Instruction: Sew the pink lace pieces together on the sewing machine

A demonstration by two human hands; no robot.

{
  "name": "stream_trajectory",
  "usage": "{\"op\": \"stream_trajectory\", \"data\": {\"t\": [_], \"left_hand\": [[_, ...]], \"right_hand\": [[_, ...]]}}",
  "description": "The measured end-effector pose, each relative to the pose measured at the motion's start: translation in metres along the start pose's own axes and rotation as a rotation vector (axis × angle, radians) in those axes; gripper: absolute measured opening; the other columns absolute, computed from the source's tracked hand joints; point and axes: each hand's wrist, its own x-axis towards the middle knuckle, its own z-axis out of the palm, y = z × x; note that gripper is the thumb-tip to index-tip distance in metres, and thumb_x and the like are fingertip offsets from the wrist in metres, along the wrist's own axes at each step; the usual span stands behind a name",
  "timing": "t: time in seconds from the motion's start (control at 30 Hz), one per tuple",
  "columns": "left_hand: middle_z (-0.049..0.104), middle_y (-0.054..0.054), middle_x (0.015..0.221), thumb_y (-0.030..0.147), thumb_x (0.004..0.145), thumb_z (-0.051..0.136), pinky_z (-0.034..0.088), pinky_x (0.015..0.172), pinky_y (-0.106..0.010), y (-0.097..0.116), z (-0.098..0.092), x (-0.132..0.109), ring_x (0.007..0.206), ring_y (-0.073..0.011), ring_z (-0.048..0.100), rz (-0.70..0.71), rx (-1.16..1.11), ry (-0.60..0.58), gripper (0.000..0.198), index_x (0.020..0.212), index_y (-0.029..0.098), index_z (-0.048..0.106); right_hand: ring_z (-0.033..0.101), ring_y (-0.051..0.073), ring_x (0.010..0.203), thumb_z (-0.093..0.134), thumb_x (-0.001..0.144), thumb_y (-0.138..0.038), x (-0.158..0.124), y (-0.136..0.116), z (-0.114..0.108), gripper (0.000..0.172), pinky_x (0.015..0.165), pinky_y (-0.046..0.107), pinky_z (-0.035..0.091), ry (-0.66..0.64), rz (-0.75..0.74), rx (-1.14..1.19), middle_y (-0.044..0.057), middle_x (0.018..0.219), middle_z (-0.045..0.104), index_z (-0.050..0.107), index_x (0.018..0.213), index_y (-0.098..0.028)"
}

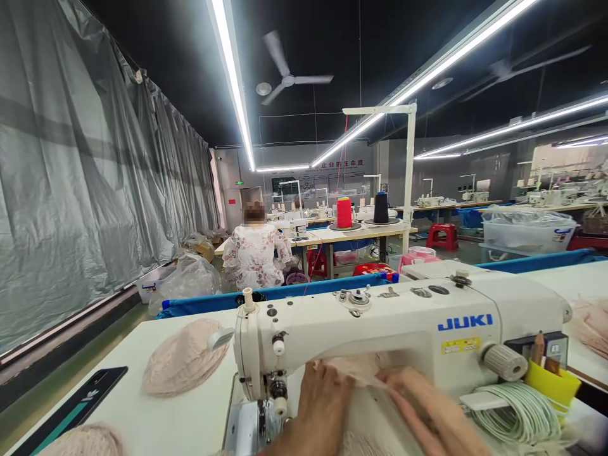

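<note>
1. Reference: clock face centred on the hands. Pale cloth at 12 o'clock, under the arm of the sewing machine.
2. Left hand and right hand stand a little apart, fingers touching the cloth from either side. Pinching or only pressing: cannot tell; right hand blurred.
3. Risk: uneven pull between the hands could skew or crease the thin cloth. Its underside is hidden, so a fold there could go unnoticed.
4. Machine's needle end at 9 o'clock, beside the left wrist. A careless sweep that way could knock or scrape the wrist on the metal parts.
5. Coil of cord at 3 o'clock, near the right forearm. A wide elbow swing could catch a loop and drag the yellow cup with it.
6. Cup-shaped cloth piece at 10 o'clock on the desk. Loose, apparently light; a brushing sleeve or draught could shift it.
7. Red spool at 12 o'clock, far back. Its thread could snag if slack.
</note>
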Motion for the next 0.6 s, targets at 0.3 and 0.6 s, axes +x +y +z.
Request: {"op": "stream_trajectory", "data": {"t": [0.3,0.6], "left_hand": [[0.05,-0.015,0.138,0.019,0.092,0.04,0.027,0.112,-0.055,0.042,-0.051,-0.008,0.13,-0.0314,0.042,0.011,-0.282,-0.037,0.053,0.144,0.021,0.042],[0.051,0.003,0.051,0.057,0.07,0.068,0.042,0.053,-0.024,0.119,-0.112,-0.063,0.048,-0.0116,0.048,-0.191,-1.411,-0.293,0.047,0.081,0.012,0.062]], "right_hand": [[0.051,0.016,0.057,0.046,0.094,-0.051,0.013,-0.075,-0.111,0.034,0.05,0.025,0.04,-0.141,0.295,0.071,0.0,0.066,0.059,0.062,0.082,-0.023],[0.032,0.013,0.054,0.049,0.092,-0.053,0.002,-0.117,-0.1,0.036,0.051,0.026,0.022,-0.42,0.339,0.175,-0.007,0.056,0.036,0.062,0.081,-0.021]]}}
